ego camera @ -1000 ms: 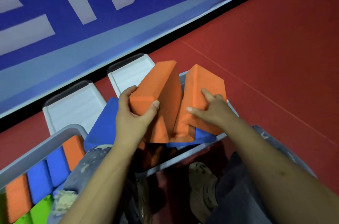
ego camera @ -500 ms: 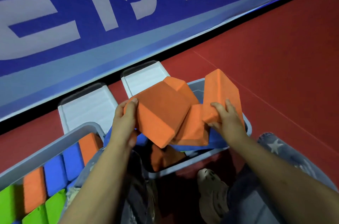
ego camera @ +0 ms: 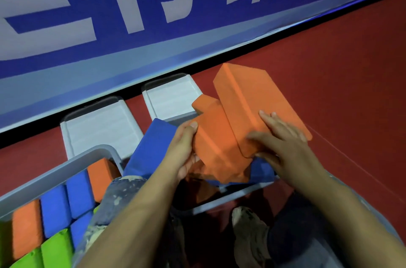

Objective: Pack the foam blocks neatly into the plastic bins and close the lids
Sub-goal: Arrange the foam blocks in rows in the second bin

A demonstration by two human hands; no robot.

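Both hands are working orange blocks: left hand (ego camera: pixel 183 151) gripping one (ego camera: pixel 211 136), right hand (ego camera: pixel 283 147) lying flat on another (ego camera: pixel 252 100). The seven-o'clock bin (ego camera: pixel 55 171) is looking packed, both lids (ego camera: pixel 101 127) off.

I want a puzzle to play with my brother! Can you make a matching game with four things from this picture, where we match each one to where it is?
Things:
1. right hand
2. green blocks
3. white lids
4. blue block

Places:
A. flat on the red floor by the blue wall
B. on top of the big orange block
C. low in the bin on the left
D. tilted just left of the left hand

Pairs: 1-B, 2-C, 3-A, 4-D
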